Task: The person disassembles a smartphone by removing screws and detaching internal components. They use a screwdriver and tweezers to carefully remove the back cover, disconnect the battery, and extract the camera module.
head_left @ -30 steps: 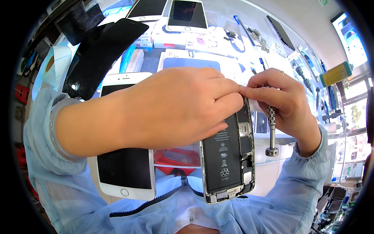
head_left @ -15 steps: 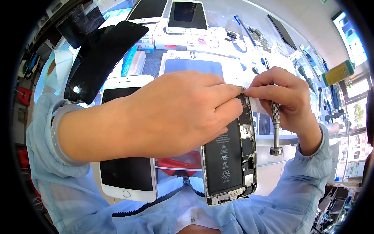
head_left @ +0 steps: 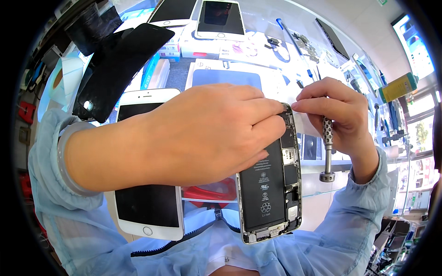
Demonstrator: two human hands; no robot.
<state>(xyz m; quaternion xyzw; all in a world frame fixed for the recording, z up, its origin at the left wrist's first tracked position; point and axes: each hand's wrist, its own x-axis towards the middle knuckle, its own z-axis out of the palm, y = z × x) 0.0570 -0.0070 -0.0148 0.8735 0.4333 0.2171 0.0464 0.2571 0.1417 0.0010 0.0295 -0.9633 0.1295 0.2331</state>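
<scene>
Since the earlier frame both hands had edged a little toward the right, and the opened phone with them, while the hold on it looked the same. Nearest the camera lay the pale blue sleeves and the dark zipper (head_left: 184, 235) of the person's jacket. Just above, the opened phone (head_left: 270, 193) stood nearly upright in the air, its black battery (head_left: 262, 191) and small circuit parts facing up, its lower end over the zipper. The left hand (head_left: 198, 131) was wrapped across the upper part of the phone, its fingertips (head_left: 271, 110) pinched shut on the phone's top edge. The right hand (head_left: 338, 112) met it there from the other side, fingers closed around a metal screwdriver (head_left: 327, 149) with a knurled handle that hung downward beside the phone's right edge; the tip was hidden behind the fingers. Under the left forearm a detached white phone screen (head_left: 148, 202) lay flat on the bench, its round button toward the person, and a red object (head_left: 209, 193) showed between it and the opened phone. Farther off, a black panel (head_left: 122, 64) leaned at the left, a white mat (head_left: 230, 76) lay behind the hands, and two more phones (head_left: 220, 18) rested at the far edge. A yellow bottle (head_left: 398, 86) stood far right, near a rack of tools.
</scene>
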